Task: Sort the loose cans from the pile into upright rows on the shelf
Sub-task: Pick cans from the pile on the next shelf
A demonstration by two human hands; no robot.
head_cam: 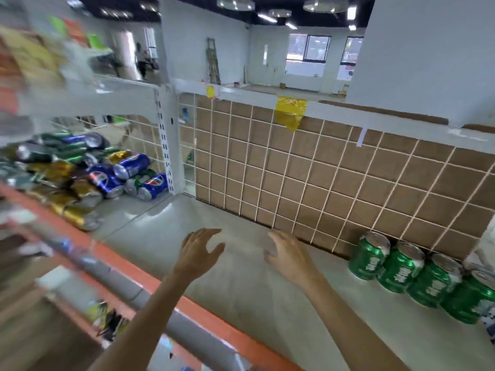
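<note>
Head view: left hand [199, 253] and right hand [288, 254] over bare shelf [241, 285], fingers apart, holding nothing. Pile of loose cans [88, 172] far left; green cans [407, 274] upright in row, right. Risk: tugging one pile can sends the rest rolling.

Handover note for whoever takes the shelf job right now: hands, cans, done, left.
Left hand and right hand: both open, empty, over the bare middle of the shelf.
Pile of loose cans: blue, gold and green, lying on their sides at the shelf's left end.
Done: one row of green cans upright along the back grid at the right.
Left: the whole pile, to be stood in rows.
</note>
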